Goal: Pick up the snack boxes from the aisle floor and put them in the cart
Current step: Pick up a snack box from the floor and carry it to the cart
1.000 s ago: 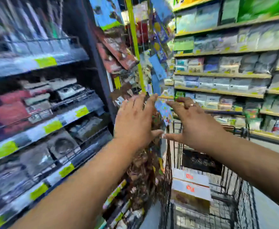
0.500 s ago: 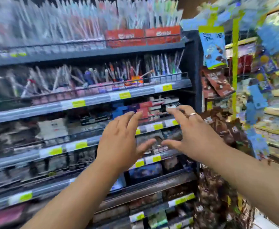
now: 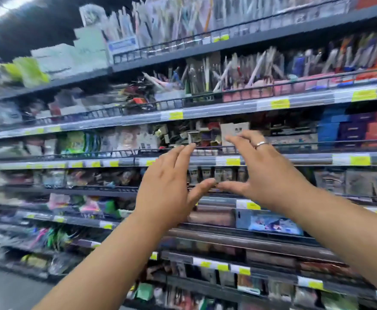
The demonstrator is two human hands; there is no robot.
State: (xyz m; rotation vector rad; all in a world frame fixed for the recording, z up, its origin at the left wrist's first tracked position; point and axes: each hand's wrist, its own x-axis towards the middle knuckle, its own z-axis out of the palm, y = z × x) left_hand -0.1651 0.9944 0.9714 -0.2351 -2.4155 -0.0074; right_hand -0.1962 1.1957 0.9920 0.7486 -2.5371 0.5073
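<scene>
With our left hand (image 3: pixel 165 189) and right hand (image 3: pixel 265 175) spread empty at frame centre before the stationery shelves (image 3: pixel 205 109), and neither snack boxes nor cart in view, we risk sweeping stock down, since we face shelving, not floor.

Left hand (image 3: pixel 167 189) and right hand (image 3: pixel 265 177) raised, fingers spread, thumb tips nearly touching

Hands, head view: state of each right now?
Left hand: open, fingers extended, holding nothing.
Right hand: open, fingers spread, holding nothing.
</scene>
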